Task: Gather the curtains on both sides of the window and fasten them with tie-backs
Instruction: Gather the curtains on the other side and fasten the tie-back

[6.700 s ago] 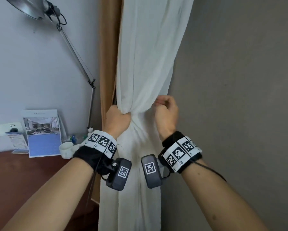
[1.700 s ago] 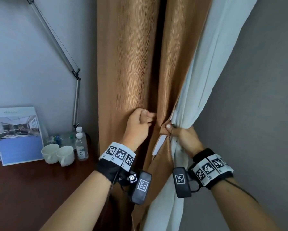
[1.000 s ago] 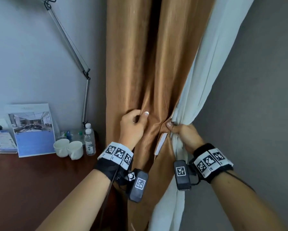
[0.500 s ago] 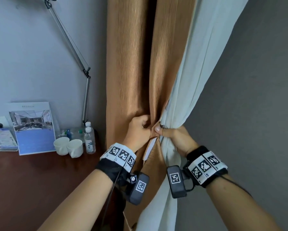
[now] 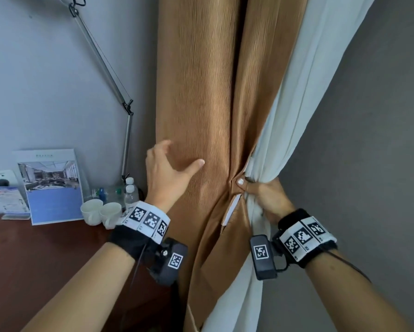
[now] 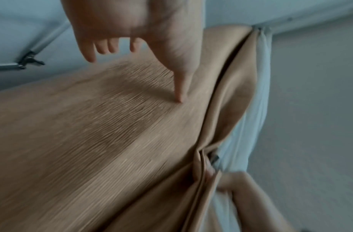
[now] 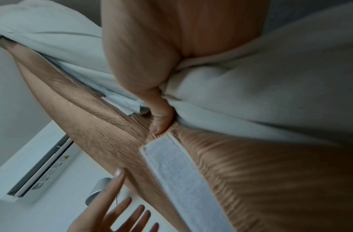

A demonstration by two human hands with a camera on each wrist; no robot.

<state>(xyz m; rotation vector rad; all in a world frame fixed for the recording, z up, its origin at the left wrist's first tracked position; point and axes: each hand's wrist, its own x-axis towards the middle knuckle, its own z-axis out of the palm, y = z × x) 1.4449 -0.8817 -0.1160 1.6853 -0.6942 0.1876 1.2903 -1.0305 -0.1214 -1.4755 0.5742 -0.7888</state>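
The right hand [image 5: 266, 197] is clamped on the gathered fabric at about four o'clock from centre in the head view, fingers curled around the bunched white sheer curtain [image 5: 304, 97] and the thumb pinning a fold of the brown curtain [image 5: 201, 92] against it. The right wrist view shows that thumb [image 7: 161, 119] pressing right into the pleats where brown meets white. Hanging just below the pinch is a white strip [image 5: 230, 209], flat against the brown cloth; up close it looks like a fuzzy fastening strip [image 7: 181, 175], though whether it belongs to a tie-back I cannot tell.

Over at nine o'clock from that grip, the left hand [image 5: 167, 173] is spread wide, fingers straight and holding nothing. The thumb [image 6: 181, 87] tip touches the face of the brown curtain; the other fingers [image 6: 90, 51] reach past the curtain's left edge. Whether they touch it cannot be made out, since the left wrist view is blurred.

The brown curtain hangs in tall folds from twelve o'clock down the middle, with the sheer running along its right side against a grey wall [image 5: 369, 140].

Down at eight o'clock, a dark wooden tabletop [image 5: 33, 259] carries two white cups [image 5: 100, 212], small water bottles [image 5: 130, 192], and a standing brochure [image 5: 52, 188], with a lamp arm [image 5: 105, 65] rising behind them.
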